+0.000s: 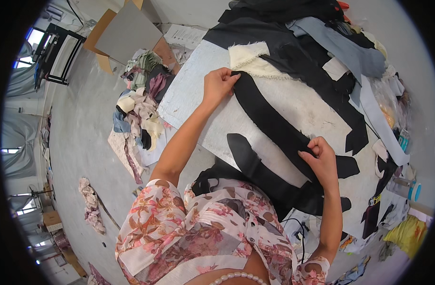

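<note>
Left hand (219,84) and right hand (322,159) pinching ends of black cloth strip (269,118), stretching it over worktop (198,102). Pulling unevenly might be twisting strip.

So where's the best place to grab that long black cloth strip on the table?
Probably by its two ends, from above. The black strip lies flat and stretched across the table, so pinching only the middle would let it sag. The left hand already pinches the far end and the right hand the near end.

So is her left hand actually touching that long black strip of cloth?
Touching. The head view shows the left hand pinching the far end of the black strip.
</note>
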Tool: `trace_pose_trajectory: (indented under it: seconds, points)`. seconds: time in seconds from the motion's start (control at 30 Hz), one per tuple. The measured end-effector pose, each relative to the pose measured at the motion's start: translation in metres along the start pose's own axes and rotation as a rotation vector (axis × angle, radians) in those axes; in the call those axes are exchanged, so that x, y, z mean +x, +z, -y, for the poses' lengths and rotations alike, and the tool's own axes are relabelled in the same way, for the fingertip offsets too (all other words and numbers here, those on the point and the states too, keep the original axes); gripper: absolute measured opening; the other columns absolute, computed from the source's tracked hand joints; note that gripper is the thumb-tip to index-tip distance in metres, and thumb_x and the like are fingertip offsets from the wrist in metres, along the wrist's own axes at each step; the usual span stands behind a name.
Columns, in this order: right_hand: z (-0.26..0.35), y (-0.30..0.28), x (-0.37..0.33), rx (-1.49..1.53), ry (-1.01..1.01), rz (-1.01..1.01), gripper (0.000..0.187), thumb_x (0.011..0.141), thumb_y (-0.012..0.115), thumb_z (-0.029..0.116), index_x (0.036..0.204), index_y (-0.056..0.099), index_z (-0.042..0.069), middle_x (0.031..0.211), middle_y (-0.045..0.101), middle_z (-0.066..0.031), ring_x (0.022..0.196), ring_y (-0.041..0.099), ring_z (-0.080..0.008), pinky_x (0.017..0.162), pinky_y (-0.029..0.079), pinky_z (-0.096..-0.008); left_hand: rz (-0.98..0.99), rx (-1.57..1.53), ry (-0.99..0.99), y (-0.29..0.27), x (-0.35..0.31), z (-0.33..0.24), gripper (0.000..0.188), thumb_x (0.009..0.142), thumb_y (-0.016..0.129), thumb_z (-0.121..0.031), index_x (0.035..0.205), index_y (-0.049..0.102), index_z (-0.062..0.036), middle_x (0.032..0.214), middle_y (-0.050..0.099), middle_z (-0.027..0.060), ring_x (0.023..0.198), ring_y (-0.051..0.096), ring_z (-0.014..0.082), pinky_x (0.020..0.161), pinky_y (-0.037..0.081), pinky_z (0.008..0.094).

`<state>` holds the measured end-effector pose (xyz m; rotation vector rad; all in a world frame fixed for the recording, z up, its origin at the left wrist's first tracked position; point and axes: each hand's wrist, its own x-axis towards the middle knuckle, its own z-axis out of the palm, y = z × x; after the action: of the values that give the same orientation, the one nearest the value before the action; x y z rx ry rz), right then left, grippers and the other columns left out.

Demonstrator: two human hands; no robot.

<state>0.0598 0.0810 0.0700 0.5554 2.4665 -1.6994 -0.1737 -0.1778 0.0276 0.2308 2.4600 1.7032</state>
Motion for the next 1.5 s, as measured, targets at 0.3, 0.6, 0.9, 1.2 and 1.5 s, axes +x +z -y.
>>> trace_pose_trajectory:
  seconds: [0.3, 0.6, 0.9, 1.2, 1.5]
  points:
    - [0.002, 0.003, 0.007, -0.094, -0.030, 0.001, 0.028, 0.076, 0.077, 0.002, 0.088, 0.052, 0.003, 0.060, 0.049, 0.0016, 0.058, 0.039, -0.0059, 0.055, 0.035, -0.0233, -0.102, 0.468, 0.090, -0.001, 0.005, 0.002, 0.021, 0.083, 0.074, -0.022, 0.094, 0.071, -0.0047, 0.077, 0.071, 0.0066, 0.064, 0.065, 0.0165, 0.058, 0.050, 0.0308]
    - [-0.009, -0.002, 0.006, -0.108, -0.097, -0.008, 0.030, 0.075, 0.077, 0.004, 0.097, 0.057, 0.003, 0.066, 0.058, -0.0030, 0.061, 0.049, -0.0110, 0.060, 0.042, -0.0260, 0.008, 0.856, 0.570, 0.046, -0.017, 0.010, 0.050, 0.098, 0.050, -0.043, 0.140, 0.052, -0.0157, 0.154, 0.030, 0.0206, 0.144, 0.022, 0.0414, 0.115, 0.016, 0.0584]
    - [-0.003, -0.005, 0.004, -0.177, -0.132, -0.036, 0.035, 0.074, 0.078, 0.005, 0.103, 0.058, 0.004, 0.072, 0.060, -0.0067, 0.068, 0.057, -0.0156, 0.066, 0.047, -0.0272, 0.137, 0.898, 0.690, 0.071, -0.046, -0.018, 0.055, 0.097, 0.051, -0.047, 0.141, 0.050, -0.0145, 0.152, 0.033, 0.0223, 0.144, 0.023, 0.0400, 0.114, 0.015, 0.0599]
    - [-0.020, -0.022, -0.003, -0.300, -0.133, -0.123, 0.038, 0.073, 0.077, 0.006, 0.106, 0.057, 0.009, 0.071, 0.060, -0.0056, 0.064, 0.058, -0.0218, 0.060, 0.045, -0.0326, 0.183, 0.922, 0.719, 0.076, -0.048, -0.015, 0.055, 0.096, 0.054, -0.046, 0.141, 0.050, -0.0152, 0.151, 0.034, 0.0216, 0.144, 0.026, 0.0391, 0.115, 0.015, 0.0580]
    - [-0.020, -0.023, -0.007, -0.407, -0.101, -0.181, 0.039, 0.074, 0.077, 0.010, 0.108, 0.058, 0.011, 0.072, 0.061, -0.0056, 0.066, 0.062, -0.0249, 0.062, 0.046, -0.0348, 0.318, 0.835, 0.784, 0.107, -0.071, -0.025, 0.053, 0.094, 0.057, -0.043, 0.139, 0.052, -0.0167, 0.151, 0.036, 0.0181, 0.143, 0.028, 0.0347, 0.115, 0.016, 0.0598]
